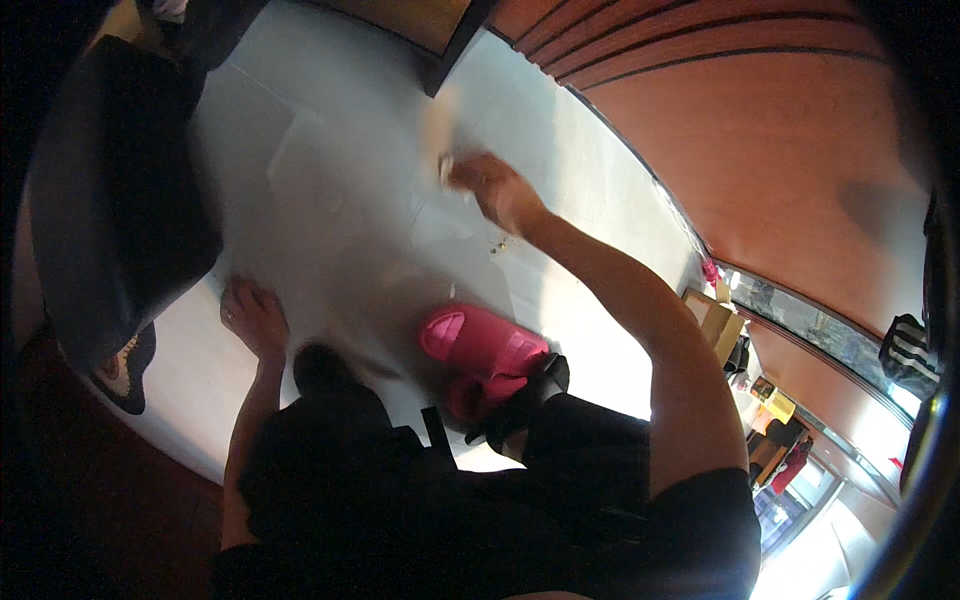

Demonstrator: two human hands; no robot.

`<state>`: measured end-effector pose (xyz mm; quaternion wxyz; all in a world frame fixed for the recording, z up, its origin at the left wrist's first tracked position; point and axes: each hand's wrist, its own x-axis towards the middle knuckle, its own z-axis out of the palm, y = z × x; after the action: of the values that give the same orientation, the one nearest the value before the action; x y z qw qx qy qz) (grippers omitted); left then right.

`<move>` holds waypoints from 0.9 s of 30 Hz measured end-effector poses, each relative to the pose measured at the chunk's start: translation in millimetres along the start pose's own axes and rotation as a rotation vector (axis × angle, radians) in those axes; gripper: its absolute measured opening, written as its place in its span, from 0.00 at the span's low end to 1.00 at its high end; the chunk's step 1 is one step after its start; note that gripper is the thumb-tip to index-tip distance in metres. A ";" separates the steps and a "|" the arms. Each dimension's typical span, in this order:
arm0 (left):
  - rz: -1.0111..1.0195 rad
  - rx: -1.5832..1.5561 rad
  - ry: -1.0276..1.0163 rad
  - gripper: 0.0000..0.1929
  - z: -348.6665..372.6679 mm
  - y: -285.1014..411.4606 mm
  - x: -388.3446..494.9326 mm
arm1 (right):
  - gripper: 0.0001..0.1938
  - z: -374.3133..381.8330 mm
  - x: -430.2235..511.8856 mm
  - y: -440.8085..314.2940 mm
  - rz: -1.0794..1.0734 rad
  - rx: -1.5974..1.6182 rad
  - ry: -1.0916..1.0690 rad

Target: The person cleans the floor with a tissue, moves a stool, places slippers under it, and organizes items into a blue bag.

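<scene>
My right hand point(491, 187) is over the tiled floor point(337, 172), closed around a pale, narrow object point(439, 135) too motion-blurred to identify. Just below the wrist, a small scatter of crumb-like debris point(502, 244) lies on the floor. My left hand point(255, 315) hangs low beside my knee, fingers loosely bent, with nothing visible in it; whether it touches the floor is unclear. A pink slide slipper point(480, 337) rests in front of my foot, and a second pink slipper point(487, 394) lies partly hidden beside it.
A dark, bulky piece of furniture point(127, 187) stands close on the left. Reddish wooden panels point(810, 150) line the right side. At the top, wooden furniture with a dark leg point(442, 71) reaches the floor. Cardboard boxes point(712, 322) and a striped bag point(911, 349) sit farther right.
</scene>
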<state>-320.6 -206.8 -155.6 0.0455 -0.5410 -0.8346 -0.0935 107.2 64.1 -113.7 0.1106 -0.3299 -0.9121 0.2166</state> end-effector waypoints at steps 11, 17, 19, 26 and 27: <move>0.070 -0.020 0.043 0.12 5.4 -4.1 1.9 | 0.21 -15.0 68.8 -14.0 -0.038 0.090 0.103; 0.116 -0.046 0.086 0.12 3.5 -3.7 2.8 | 0.21 40.2 101.5 -35.7 -0.214 -0.069 0.094; 0.120 0.006 0.096 0.12 1.3 -1.9 -0.3 | 0.20 27.6 78.3 -47.0 -0.329 -0.093 -0.070; 0.066 0.003 -0.016 0.14 4.6 -7.1 -1.6 | 0.20 -33.4 -19.1 7.9 -0.502 -0.132 -0.476; 0.064 0.004 -0.019 0.15 4.3 -7.9 -2.7 | 0.19 -45.7 -26.1 6.9 -0.454 -0.114 -0.502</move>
<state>-326.5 -211.4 -161.2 0.0416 -0.5681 -0.8175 -0.0851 146.6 66.6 -78.2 -0.0907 -0.0607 -0.9717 0.2095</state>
